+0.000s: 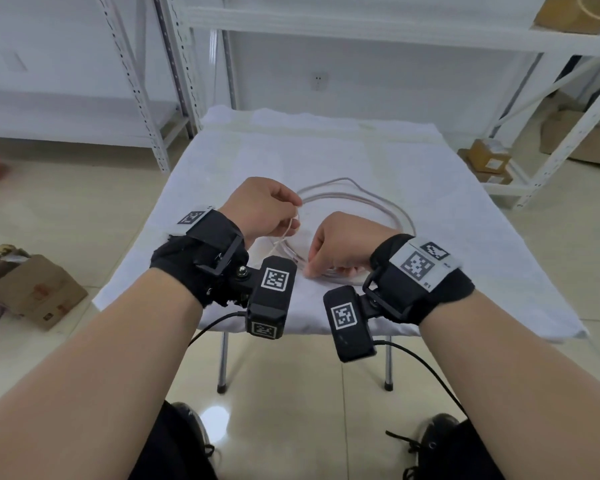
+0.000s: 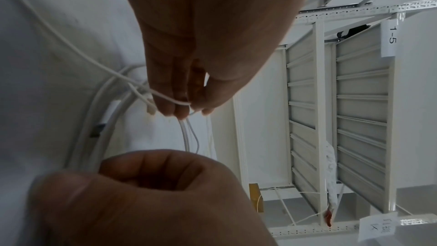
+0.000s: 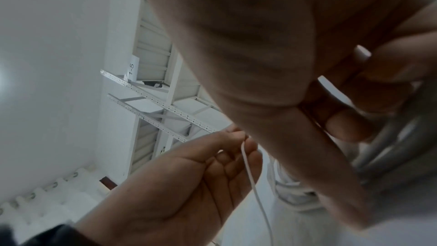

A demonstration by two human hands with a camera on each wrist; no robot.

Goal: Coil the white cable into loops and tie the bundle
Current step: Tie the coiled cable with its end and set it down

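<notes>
The white cable (image 1: 378,206) lies coiled in several loops on the cloth-covered table (image 1: 465,237). My right hand (image 1: 312,270) bears down on the near side of the coil, its fingers curled round the bundled loops (image 3: 390,147). My left hand (image 1: 297,211) hovers just left of the coil and pinches a thin white strand (image 2: 165,98) between thumb and fingertips. That strand runs down to the bundle, where it is wrapped round the loops (image 3: 290,190). A small connector end (image 2: 150,109) hangs beside my left fingers. My right palm hides the held spot in the head view.
White metal shelving (image 1: 174,98) stands behind and to the right of the table. Cardboard boxes sit on the tiled floor at left (image 1: 35,292) and right (image 1: 489,161). The table's front edge (image 1: 309,327) lies just under my wrists.
</notes>
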